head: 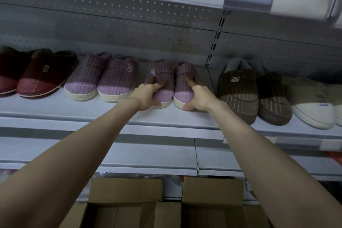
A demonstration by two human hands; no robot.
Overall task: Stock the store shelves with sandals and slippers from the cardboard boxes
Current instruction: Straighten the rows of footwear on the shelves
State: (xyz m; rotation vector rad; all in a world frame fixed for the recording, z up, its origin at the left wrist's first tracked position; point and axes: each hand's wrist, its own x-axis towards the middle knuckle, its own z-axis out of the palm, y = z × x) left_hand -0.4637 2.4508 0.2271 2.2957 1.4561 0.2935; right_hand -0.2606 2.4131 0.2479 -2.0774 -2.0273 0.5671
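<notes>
Slippers (163,72) held by left hand (146,96), right hand (199,98), open cardboard boxes (127,190)

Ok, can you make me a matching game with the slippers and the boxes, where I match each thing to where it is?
Things
1. red slippers
2. brown slippers
3. cream slippers
4. cardboard boxes

Places
A. down below the shelf, flaps open
B. far right of the shelf
C. far left of the shelf
D. just right of the purple slippers held by the left hand and right hand

Pairs: 1-C, 2-D, 3-B, 4-A
</notes>
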